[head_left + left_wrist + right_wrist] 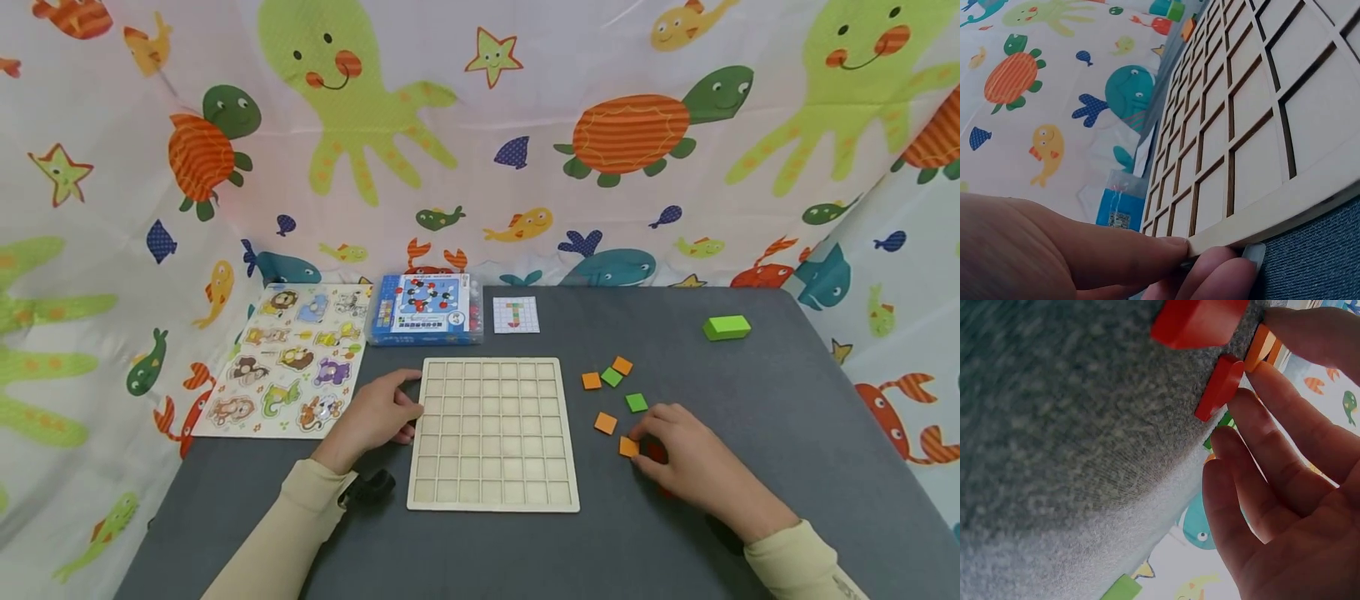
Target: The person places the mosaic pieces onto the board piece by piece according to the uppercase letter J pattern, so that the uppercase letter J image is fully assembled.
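A pale wooden grid board (491, 433) lies on the grey table in the head view. My left hand (377, 414) pinches its left edge, thumb against the rim and fingers curled beneath, as the left wrist view shows. To the right of the board, my right hand (686, 457) pinches a small orange square tile (1260, 349) between thumb and index finger. Red tiles (1219, 387) lie by those fingers, partly hidden under the hand in the head view. Beyond them are loose orange tiles (606, 423) and green tiles (636, 403).
A white card with a coloured tile pattern (516, 315) lies behind the board. Left of it are a blue boxed set (426, 310) and an animal puzzle board (288, 358). A green block (727, 327) sits at the far right. A sea-animal cloth (480, 167) hangs behind the table.
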The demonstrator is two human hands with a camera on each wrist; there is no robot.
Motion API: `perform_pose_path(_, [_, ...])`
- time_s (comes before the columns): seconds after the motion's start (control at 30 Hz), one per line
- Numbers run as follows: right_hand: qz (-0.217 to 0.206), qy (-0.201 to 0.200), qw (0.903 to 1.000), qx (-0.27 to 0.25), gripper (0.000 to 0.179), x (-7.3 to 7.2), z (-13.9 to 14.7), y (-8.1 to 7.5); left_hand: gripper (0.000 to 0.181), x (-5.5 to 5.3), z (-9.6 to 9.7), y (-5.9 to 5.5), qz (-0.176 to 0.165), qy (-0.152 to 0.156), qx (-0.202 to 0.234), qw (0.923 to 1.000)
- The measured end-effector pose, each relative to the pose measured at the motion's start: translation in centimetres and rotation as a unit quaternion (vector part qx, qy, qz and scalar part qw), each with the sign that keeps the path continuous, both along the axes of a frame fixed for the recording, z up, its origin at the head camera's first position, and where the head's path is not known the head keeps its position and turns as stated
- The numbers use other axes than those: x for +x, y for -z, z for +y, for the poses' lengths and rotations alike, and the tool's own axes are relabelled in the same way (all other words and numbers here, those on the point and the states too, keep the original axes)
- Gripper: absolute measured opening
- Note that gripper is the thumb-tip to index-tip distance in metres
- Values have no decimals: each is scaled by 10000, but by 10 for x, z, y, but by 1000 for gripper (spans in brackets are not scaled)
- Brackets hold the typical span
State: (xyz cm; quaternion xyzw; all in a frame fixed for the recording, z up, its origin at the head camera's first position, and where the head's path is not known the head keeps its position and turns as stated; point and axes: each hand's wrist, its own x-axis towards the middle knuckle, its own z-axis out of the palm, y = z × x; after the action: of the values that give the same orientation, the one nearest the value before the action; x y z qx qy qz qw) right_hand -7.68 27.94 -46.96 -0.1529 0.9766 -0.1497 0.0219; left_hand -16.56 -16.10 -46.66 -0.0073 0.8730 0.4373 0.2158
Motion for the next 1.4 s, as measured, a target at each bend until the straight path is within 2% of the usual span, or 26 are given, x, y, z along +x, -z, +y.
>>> perform_pose_path(0.37, [-40,169,9994,-305,22,-9,-15,-4,69,-4,-8,1,-302,-72,448,9985])
perform_pose_path(0.47, [66,89,9992,-374,20,-20,-29,-4,69,-4,-9,3,-366,-88,540,9978])
perform_pose_path(0.7, [302,-515,9973,-422,17,-52,-81,-10,69,-7,-9,6,-439,-142,615,9970])
perform_pose_path(0.87, [289,-1009,9939,-349,19,-77,-122,-13,68,-8,-11,6,-404,-175,618,9971])
perform_pose_path(0.97, [228,-1155,9924,-352,21,-88,-141,-14,68,-8,-11,6,-411,-172,626,9970])
perform_pose_path(1.13, [187,-1317,9901,-438,20,-103,-164,-16,67,-6,-10,7,-400,-187,558,9975])
perform_pose_path(1.23, [228,-1447,9887,-323,18,-109,-173,-14,68,-6,-11,7,-368,-190,503,9979])
perform_pose_path(1.4, [161,-1448,9892,-185,18,-118,-183,-11,68,-7,-11,8,-366,-210,501,9979])
